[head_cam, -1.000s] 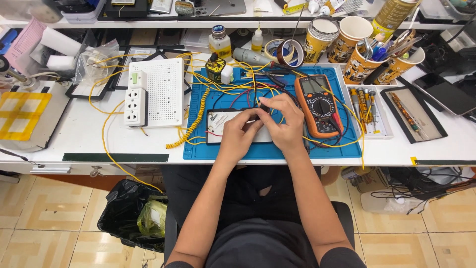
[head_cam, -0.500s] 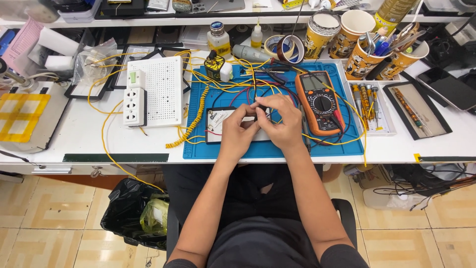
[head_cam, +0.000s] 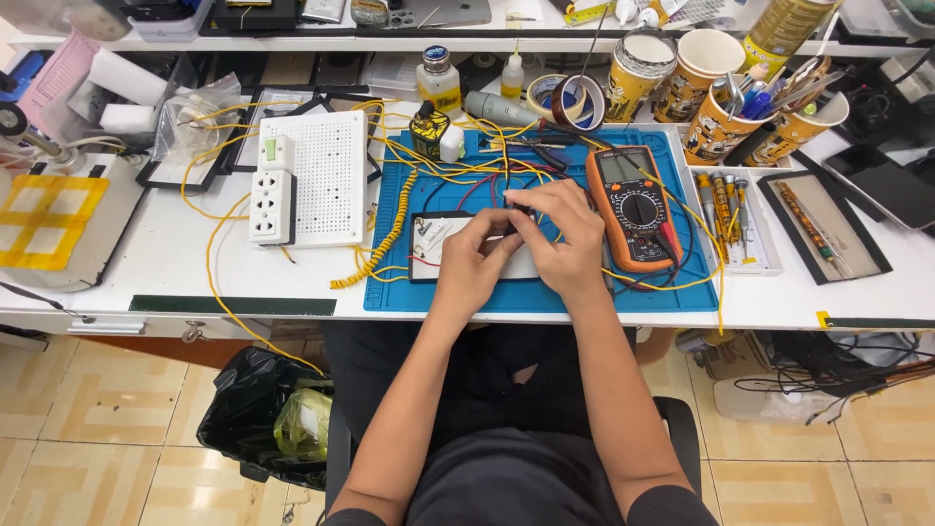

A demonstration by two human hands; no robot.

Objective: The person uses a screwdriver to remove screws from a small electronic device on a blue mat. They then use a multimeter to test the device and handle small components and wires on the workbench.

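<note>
Both my hands meet over a white circuit board [head_cam: 433, 244] that lies on a blue work mat [head_cam: 409, 282]. My left hand [head_cam: 477, 258] rests on the board with its fingers curled around a small part or wire end. My right hand [head_cam: 560, 234] pinches thin wires above the board's far edge. What exactly sits between the fingertips is hidden. Red, black and yellow wires [head_cam: 467, 180] run across the mat to the board. An orange multimeter [head_cam: 631, 206] lies just right of my right hand.
A white power strip panel [head_cam: 312, 177] sits left of the mat. Paper cups with tools [head_cam: 721, 107], tape rolls [head_cam: 575, 100] and small bottles [head_cam: 438, 80] line the back. A screwdriver tray [head_cam: 726, 219] lies at right, a yellow-taped box [head_cam: 44, 219] at left, a bin bag [head_cam: 263, 419] below.
My view has shifted slightly. Both hands stay over the board; my right hand has crept a little further along the wires at the board's far edge.
</note>
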